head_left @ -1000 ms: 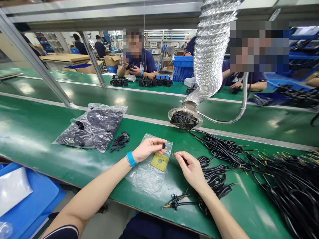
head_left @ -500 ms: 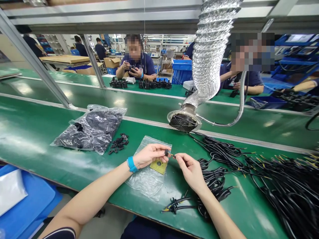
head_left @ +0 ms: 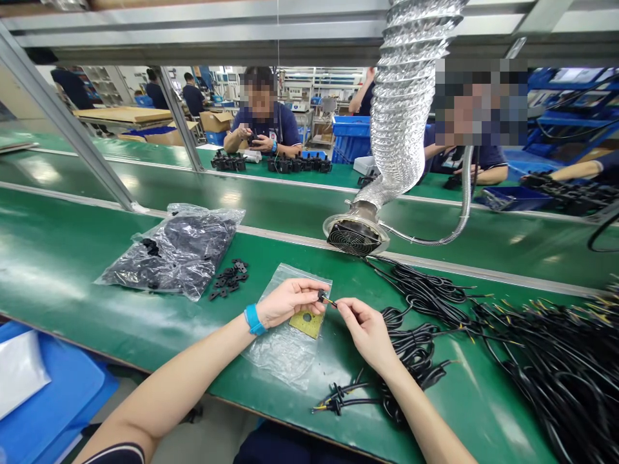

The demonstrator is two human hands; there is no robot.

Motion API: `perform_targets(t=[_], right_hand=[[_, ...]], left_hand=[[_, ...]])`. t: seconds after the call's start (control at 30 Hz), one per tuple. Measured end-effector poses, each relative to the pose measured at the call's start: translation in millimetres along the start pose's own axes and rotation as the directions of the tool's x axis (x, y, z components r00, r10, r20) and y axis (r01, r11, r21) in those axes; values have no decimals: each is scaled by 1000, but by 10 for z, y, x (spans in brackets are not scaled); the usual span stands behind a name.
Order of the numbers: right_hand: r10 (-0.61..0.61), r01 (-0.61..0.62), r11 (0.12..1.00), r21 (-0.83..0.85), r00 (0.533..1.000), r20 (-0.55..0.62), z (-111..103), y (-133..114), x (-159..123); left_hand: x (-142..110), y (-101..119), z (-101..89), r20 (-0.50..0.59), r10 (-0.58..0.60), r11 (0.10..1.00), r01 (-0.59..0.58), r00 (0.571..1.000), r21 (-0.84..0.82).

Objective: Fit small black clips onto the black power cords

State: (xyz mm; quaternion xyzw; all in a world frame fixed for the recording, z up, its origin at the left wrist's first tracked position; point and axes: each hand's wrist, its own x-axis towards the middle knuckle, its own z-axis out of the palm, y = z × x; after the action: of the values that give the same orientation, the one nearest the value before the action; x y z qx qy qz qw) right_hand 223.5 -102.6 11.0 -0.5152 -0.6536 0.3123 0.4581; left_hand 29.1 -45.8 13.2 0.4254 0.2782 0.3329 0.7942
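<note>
My left hand (head_left: 290, 299) pinches a small black part (head_left: 321, 296) between thumb and fingers, above a clear plastic bag (head_left: 285, 341) and a yellow square plate (head_left: 307, 322). My right hand (head_left: 365, 328) pinches the end of a black cable (head_left: 416, 345), whose thin wire tips reach the black part. The two hands almost meet over the green bench (head_left: 72, 283). A blue band is on my left wrist.
A clear bag of black parts (head_left: 176, 251) and several loose black parts (head_left: 229, 278) lie to the left. Heaps of black cables (head_left: 556, 361) fill the right. A fan on a silver duct (head_left: 358, 235) hangs ahead. Other people work across the line. Blue bins (head_left: 43, 393) stand at lower left.
My hands have drawn closer together, and the wire tips now reach the black part. The view has shifted slightly.
</note>
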Motion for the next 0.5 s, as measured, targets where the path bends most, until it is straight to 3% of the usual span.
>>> perform_targets(t=[0.5], right_hand=[[32, -35, 999, 18, 990, 138, -2, -13, -6]], left_hand=[[-36, 40, 64, -19, 61, 982, -57, 998, 182]])
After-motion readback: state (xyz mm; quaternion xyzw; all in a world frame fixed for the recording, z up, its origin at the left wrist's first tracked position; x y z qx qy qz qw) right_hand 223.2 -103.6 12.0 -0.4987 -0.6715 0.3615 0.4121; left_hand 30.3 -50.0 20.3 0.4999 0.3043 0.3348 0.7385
